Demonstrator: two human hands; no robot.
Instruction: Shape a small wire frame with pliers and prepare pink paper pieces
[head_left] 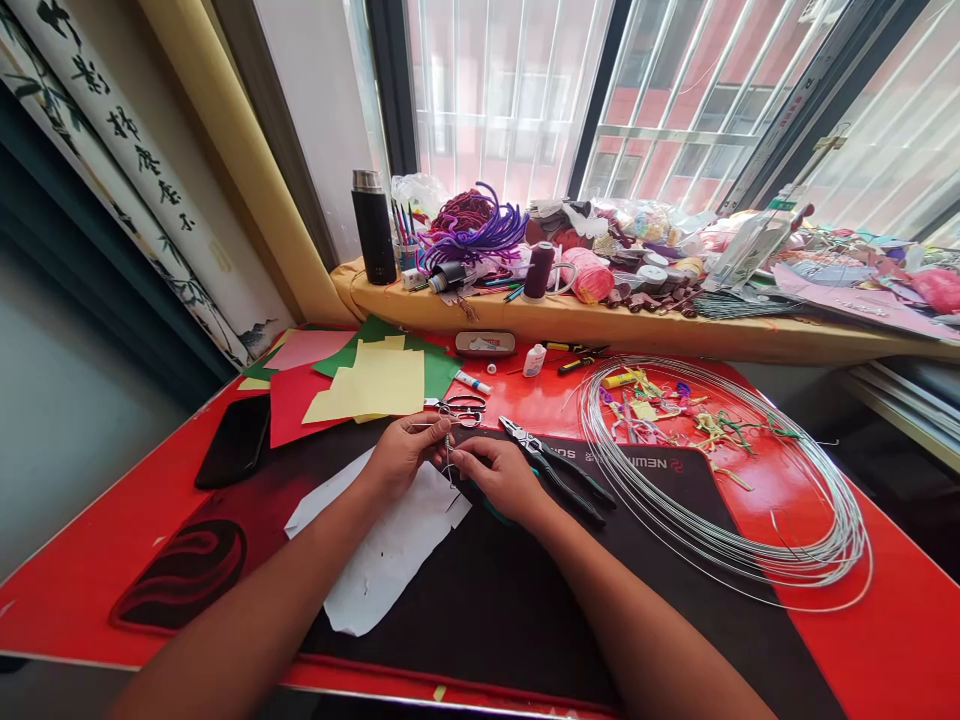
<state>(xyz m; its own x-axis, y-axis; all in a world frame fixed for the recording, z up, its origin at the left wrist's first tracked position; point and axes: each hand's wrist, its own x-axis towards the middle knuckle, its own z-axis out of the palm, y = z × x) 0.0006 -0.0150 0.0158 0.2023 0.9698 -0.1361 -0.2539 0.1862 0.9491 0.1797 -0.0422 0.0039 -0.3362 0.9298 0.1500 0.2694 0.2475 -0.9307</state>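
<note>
My left hand (409, 450) is closed, pinching a thin bent wire (449, 462) near its upper part. Fingers of my right hand (499, 475) also close on this wire, just beside the left fingertips. Its lower end curls into a small loop over the white paper sheet (382, 550). The exact grip is partly hidden behind my fingers. Just right of my right hand lie dark-handled pliers (559, 470), with their jaws pointing away from me. Scissors (459, 404) rest on the table beyond both hands.
A large coil of silvery wire (825, 510) spreads across the right side, around colourful scraps (675, 410). Sheets of coloured paper (375, 380) and a black phone (234, 442) lie at left. A dark mat (480, 610) covers the middle. Behind, a ledge (540, 325) holds a black flask (373, 230) and yarn.
</note>
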